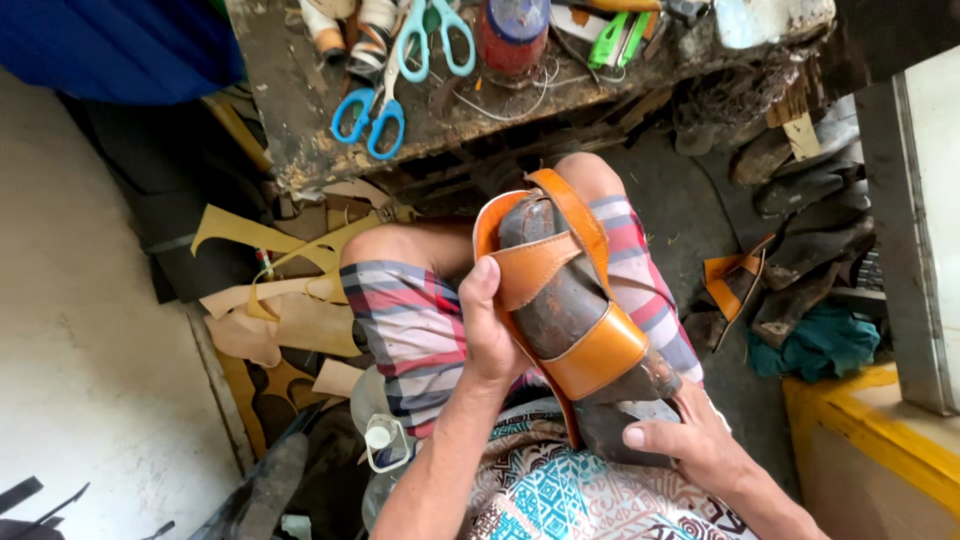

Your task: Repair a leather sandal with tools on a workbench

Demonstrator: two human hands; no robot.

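Sandal: a tan leather sandal (pixel 560 290) is stretched over a dark, worn shoe last (pixel 560 305), resting on the person's lap above plaid shorts (pixel 410 330); smooth orange-brown straps cross the last's rounded, scuffed top, and a wide band wraps its lower part.
Left hand: the left hand (pixel 490 330) is wrapped round the sandal's left edge, thumb pressed on the crossing strap.
Right hand: the right hand (pixel 690 440) grips the lower end of the last below the wide band, thumb laid flat against the dark underside.
Workbench: beyond the sandal, past the knees, stands a grimy, stained wooden bench (pixel 300 110) with a rough, chipped edge.
Scissors: on that bench lie blue-handled scissors (pixel 370 115) and teal-handled scissors (pixel 437 38), just beside each other.
Jar: right of the teal scissors sits a red jar (pixel 512 38) with a bluish lid.
Leather scraps: left of the sandal, on the floor, pale tan offcuts (pixel 275 300) lie in curved, ragged shapes.
Old soles: right of the sandal, dark worn soles (pixel 810 220) are heaped, with a teal cloth (pixel 820 345) below them.
Floor: grey concrete, dusty, to the sandal's right; a pale wall stands to its left.
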